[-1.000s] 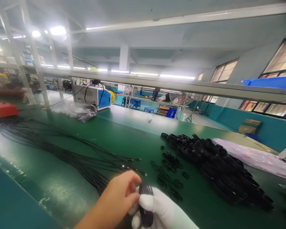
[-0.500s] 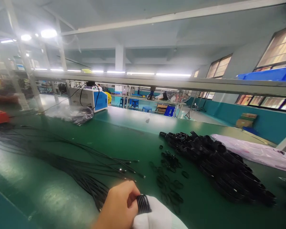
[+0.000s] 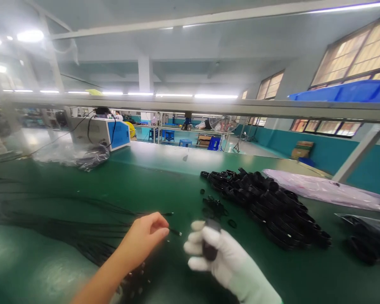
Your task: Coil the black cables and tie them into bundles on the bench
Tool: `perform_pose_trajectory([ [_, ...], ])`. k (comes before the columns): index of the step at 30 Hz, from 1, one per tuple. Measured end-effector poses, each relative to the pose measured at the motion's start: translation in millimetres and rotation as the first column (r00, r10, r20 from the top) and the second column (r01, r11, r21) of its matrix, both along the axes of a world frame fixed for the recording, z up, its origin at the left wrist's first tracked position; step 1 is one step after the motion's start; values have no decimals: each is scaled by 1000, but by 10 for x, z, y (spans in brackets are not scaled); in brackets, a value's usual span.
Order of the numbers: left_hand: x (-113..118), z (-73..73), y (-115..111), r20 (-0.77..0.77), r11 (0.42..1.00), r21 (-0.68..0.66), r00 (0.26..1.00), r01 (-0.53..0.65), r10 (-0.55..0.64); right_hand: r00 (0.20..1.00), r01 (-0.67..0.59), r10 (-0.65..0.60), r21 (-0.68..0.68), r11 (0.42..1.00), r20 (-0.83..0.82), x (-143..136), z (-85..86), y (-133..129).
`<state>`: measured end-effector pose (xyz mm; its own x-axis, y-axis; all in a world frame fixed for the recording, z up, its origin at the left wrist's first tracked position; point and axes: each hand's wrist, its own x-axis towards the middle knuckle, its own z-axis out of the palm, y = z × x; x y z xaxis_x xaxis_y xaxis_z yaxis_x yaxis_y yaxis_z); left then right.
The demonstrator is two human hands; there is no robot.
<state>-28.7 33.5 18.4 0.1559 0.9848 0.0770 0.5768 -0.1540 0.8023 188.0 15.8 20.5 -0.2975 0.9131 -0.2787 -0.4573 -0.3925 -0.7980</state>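
Observation:
My bare left hand [image 3: 150,230] pinches a thin black cable near its end, and the small connector [image 3: 177,232] sticks out past the fingertips. Beneath and left of it, a bundle of long black cables [image 3: 66,230] spreads over the green table. My right hand [image 3: 215,249], in a white glove, is closed around a coiled black cable [image 3: 210,250], blurred by motion. Beyond the right hand, small loose black bands [image 3: 214,206] lie on the table. To their right is a large pile of coiled black cables [image 3: 266,207].
A pinkish plastic bag [image 3: 329,190] lies behind the pile, and another clear bag with black coils [image 3: 364,249] is at the right. A blue and grey machine [image 3: 118,134] stands at the back left by crumpled clear plastic [image 3: 88,158]. A shelf beam [image 3: 183,105] crosses above the table.
My hands have moved apart. The left has gone from the coil to a cable end in the bundle; the right keeps the coil, now turned more upright. The view has shifted right.

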Motion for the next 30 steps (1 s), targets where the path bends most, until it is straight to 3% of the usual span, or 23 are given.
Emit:
perform_pose_trajectory([
  [2, 66, -50, 111, -77, 999, 23, 996, 38, -36, 976, 217, -217, 37, 975, 4, 154, 101, 96],
  [4, 207, -126, 199, -117, 996, 37, 990, 86, -81, 941, 335, -336, 56, 941, 22, 250, 150, 156],
  [9, 642, -314, 372, -205, 975, 78, 961, 206, -187, 933, 350, -355, 81, 933, 53, 244, 97, 182],
  [13, 829, -437, 486, -174, 962, 69, 953, 263, -248, 936, 342, -349, 111, 933, 42, 229, 82, 174],
  [16, 815, -447, 528, -68, 966, 35, 965, 256, -254, 944, 314, -324, 137, 940, 65, 243, 77, 171],
  [19, 700, -348, 475, 118, 975, -48, 971, 217, -210, 941, 286, -309, 162, 944, 136, 209, 28, 183],
  [23, 607, -238, 250, 418, 937, -222, 894, 270, -158, 942, 251, -281, 169, 953, 183, 31, -90, 211],
  [27, 688, -367, 101, 583, 920, -272, 809, 283, -77, 954, 192, -223, 166, 967, 198, -145, -185, 177],
  [30, 716, -479, 88, 595, 926, -275, 802, 260, -48, 970, 154, -177, 144, 978, 165, -149, -214, 81],
])
